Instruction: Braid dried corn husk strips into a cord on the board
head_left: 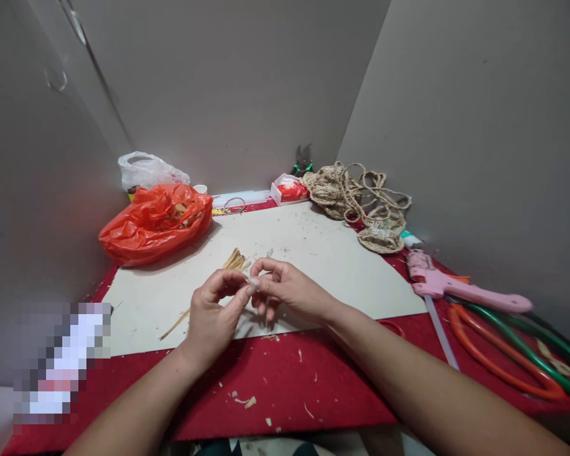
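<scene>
The desk (356, 392), which has a red cover, is the largest thing here. On it lies a big pale sheet (323, 253). Upon the far left part of this sheet sits a red bag (156, 231), open, with brown bits inside. At the right of the sheet there is an orange handle (544, 392), and beside it, also right of the sheet, a pink glue gun (456, 285). The rope (332, 190), in loose coils, is at the far right corner of the sheet.

Above the near part of the sheet are the two hands. The left hand (216, 310) pinches a small pale piece between thumb and forefinger. The right hand (292, 291) pinches the same piece from the other side, its remaining fingers being curved and slightly apart.

A tissue box (289, 191) stands at the far edge of the sheet. Some dry strips (235, 258) lie around the middle of the sheet. The piece (253, 284) is above the sheet, between the fingertips; its material I cannot tell.
</scene>
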Action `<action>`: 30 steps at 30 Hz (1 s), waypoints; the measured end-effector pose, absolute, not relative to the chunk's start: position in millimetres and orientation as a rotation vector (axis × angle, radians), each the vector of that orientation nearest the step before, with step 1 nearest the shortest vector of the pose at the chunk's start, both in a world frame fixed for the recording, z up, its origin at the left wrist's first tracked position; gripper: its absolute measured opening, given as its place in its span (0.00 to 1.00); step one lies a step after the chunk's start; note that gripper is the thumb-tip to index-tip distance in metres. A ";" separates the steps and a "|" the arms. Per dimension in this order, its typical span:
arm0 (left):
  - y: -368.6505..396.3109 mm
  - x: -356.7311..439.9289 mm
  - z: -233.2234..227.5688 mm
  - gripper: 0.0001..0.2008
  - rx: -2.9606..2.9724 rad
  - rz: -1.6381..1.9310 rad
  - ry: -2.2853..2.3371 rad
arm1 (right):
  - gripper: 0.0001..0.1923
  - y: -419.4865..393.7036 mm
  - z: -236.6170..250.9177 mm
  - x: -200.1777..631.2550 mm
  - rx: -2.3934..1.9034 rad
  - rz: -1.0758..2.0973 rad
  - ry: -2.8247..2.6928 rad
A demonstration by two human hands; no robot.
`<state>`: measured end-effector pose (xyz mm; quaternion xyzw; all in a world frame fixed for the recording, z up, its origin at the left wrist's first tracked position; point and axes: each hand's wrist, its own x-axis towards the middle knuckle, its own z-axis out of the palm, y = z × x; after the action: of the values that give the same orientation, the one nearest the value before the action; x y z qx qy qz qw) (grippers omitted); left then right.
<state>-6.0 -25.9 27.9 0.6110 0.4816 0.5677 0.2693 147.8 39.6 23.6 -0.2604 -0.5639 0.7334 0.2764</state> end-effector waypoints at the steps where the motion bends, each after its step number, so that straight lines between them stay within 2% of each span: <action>1: -26.2 -5.6 26.5 0.05 1.669 1.551 1.297 | 0.20 39.2 22.7 147.2 -0.686 1.990 -1.512; 22: -24.1 -9.9 16.4 0.07 2.080 1.606 1.369 | 0.18 32.2 19.4 143.6 -0.515 2.245 -1.479; 30: -20.7 -14.0 25.2 0.08 1.967 1.479 1.292 | 0.17 39.0 23.4 151.5 -0.567 2.153 -1.521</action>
<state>-14.0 -20.7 25.2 0.6961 0.4571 0.5235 0.1800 151.5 39.0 23.4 -0.2051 -0.5501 0.7788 0.2208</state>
